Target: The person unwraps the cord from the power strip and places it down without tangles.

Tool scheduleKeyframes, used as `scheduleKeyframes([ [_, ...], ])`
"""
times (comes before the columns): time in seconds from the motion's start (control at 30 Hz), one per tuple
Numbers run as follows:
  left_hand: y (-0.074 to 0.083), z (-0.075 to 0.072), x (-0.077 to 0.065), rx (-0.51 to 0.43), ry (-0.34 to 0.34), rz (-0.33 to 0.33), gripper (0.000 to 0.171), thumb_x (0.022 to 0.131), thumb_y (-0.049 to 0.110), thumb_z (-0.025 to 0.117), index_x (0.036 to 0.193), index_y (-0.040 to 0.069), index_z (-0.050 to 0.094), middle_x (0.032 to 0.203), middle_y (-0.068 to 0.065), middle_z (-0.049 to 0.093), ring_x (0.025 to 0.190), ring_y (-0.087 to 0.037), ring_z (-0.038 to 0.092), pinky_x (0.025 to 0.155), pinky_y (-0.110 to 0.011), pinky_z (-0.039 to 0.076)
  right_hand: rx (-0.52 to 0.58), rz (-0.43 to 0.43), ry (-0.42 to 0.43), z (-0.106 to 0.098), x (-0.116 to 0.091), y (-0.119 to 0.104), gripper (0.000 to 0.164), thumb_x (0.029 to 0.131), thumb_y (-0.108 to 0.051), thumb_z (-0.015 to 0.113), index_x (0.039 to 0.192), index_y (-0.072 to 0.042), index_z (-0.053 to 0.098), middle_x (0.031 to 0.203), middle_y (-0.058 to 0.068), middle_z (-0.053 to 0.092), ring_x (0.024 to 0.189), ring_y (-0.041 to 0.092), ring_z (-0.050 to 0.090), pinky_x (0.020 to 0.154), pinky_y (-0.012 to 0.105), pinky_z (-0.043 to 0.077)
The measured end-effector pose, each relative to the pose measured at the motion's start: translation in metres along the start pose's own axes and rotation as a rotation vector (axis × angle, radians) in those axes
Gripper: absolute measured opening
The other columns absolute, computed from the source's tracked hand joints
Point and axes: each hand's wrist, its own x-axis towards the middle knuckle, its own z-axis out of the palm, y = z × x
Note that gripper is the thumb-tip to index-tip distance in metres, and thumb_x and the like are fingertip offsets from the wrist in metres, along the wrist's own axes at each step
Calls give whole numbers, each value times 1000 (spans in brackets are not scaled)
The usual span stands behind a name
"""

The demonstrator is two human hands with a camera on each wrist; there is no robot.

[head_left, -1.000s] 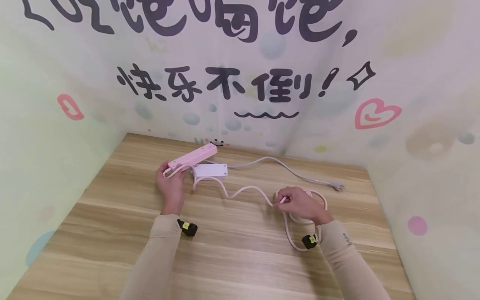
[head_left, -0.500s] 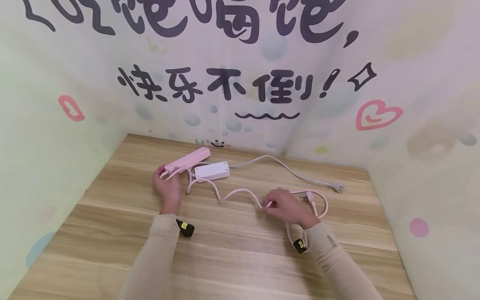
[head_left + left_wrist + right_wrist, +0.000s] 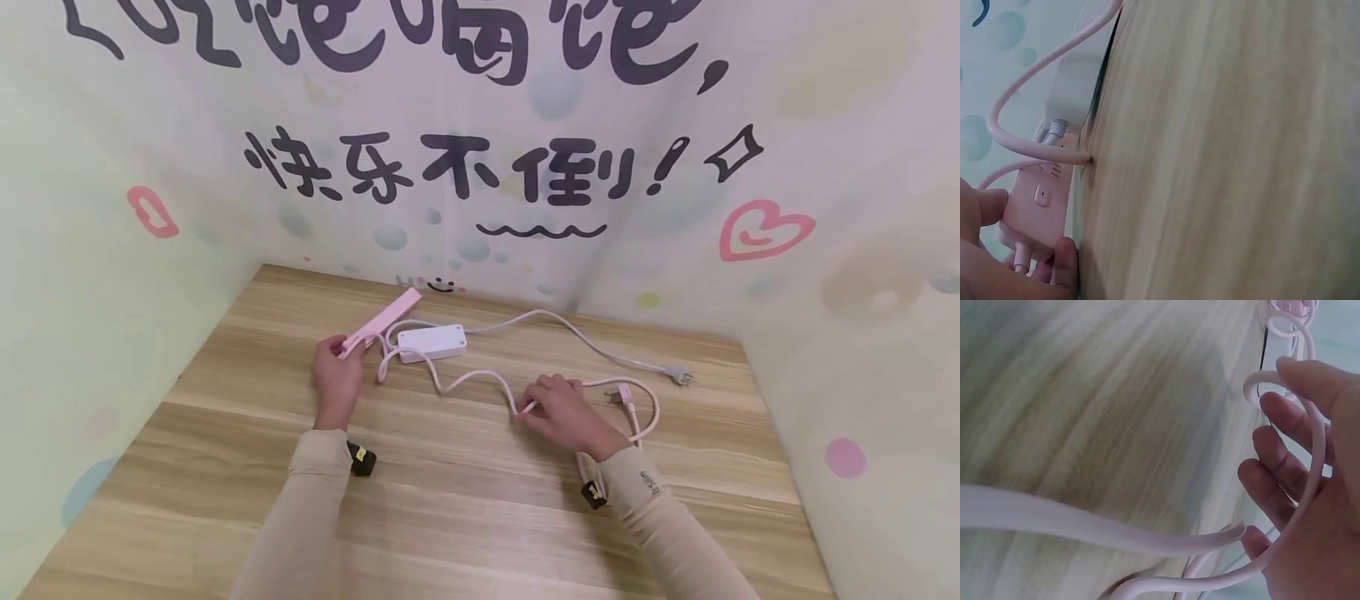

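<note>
In the head view my left hand (image 3: 337, 379) holds the near end of a pink power strip (image 3: 390, 315), which lies slanted at the back left. The left wrist view has the thumb on one side of the pink strip (image 3: 1041, 200) and curled fingers at its corded end. A pink cord (image 3: 480, 372) runs in waves from the strip to my right hand (image 3: 562, 410), which pinches it between thumb and fingers. In the right wrist view the cord (image 3: 1317, 450) passes under the thumb and across the palm. Beyond the right hand lies the pink cord's plug (image 3: 621, 395), beside a loop of cord.
A white power strip (image 3: 432, 342) lies right of the pink one, partly behind the pink cord. Its grey-white cord (image 3: 540, 313) runs along the back to a plug (image 3: 680, 375) at the right. Printed walls enclose the wooden table (image 3: 450, 517) at the back and sides.
The pink strip has come down onto the table and turned steeper, with the left hand still on it. My right hand has moved left with the cord, uncovering the pink plug.
</note>
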Motion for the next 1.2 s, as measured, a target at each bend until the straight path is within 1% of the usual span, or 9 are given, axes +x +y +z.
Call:
scheduleKeyframes([
  [0.13,3,-2,-2,27,-43,25,48,101,23,62,140,-2,51,134,-24,59,119,-35,57,105,-46,48,-9,15,-15,0,-1,0,22,87,-36,80,97,-20,70,94,-8,64,91,16,54,87,46,39],
  [0.23,4,-2,-2,25,-58,37,46,101,20,59,140,-2,50,134,-23,58,119,-34,57,104,-44,48,-6,23,-28,-1,0,1,26,86,-39,81,99,-20,69,95,-7,64,92,17,54,85,44,38],
  [0.33,3,-2,-2,29,-67,38,47,100,17,57,142,-2,49,135,-23,57,119,-33,56,103,-43,48,-2,27,-35,-3,0,2,25,86,-37,82,98,-21,69,94,-8,64,92,17,54,85,45,38],
  [0.5,2,-4,-3,42,-107,21,51,99,17,59,145,0,46,141,-22,55,125,-33,54,108,-44,48,28,36,-53,-4,-1,0,23,85,-34,83,98,-22,69,94,-10,65,92,16,54,84,42,36],
  [0.63,5,-8,-4,54,-136,54,52,99,18,60,145,0,44,144,-22,52,131,-35,52,114,-47,44,49,36,-67,-8,-2,-1,25,85,-36,82,100,-20,69,97,-10,65,94,14,54,82,37,33],
  [0.8,21,-12,-3,92,-110,124,52,99,25,60,145,3,46,146,-17,51,134,-35,47,114,-50,40,105,49,-82,-18,0,-1,26,91,-39,76,105,-18,70,102,-6,66,98,18,55,84,40,36],
  [0.93,40,-11,-6,185,-89,221,53,100,30,60,145,5,47,146,-16,52,135,-36,45,113,-54,39,137,88,-59,-31,2,3,27,96,-38,70,110,-14,69,108,2,66,106,25,59,91,48,39],
  [1.07,59,-8,-10,292,-93,312,56,101,35,57,145,3,45,147,-19,49,138,-39,39,112,-57,38,105,111,28,-46,8,6,32,98,-33,68,116,-7,67,113,10,65,108,31,60,95,56,41],
  [1.2,80,-3,-16,351,-154,317,65,103,44,50,150,1,37,151,-25,40,141,-42,30,113,-58,37,-10,96,146,-62,18,6,39,99,-33,67,121,-1,63,116,19,64,106,39,60,92,60,45],
])
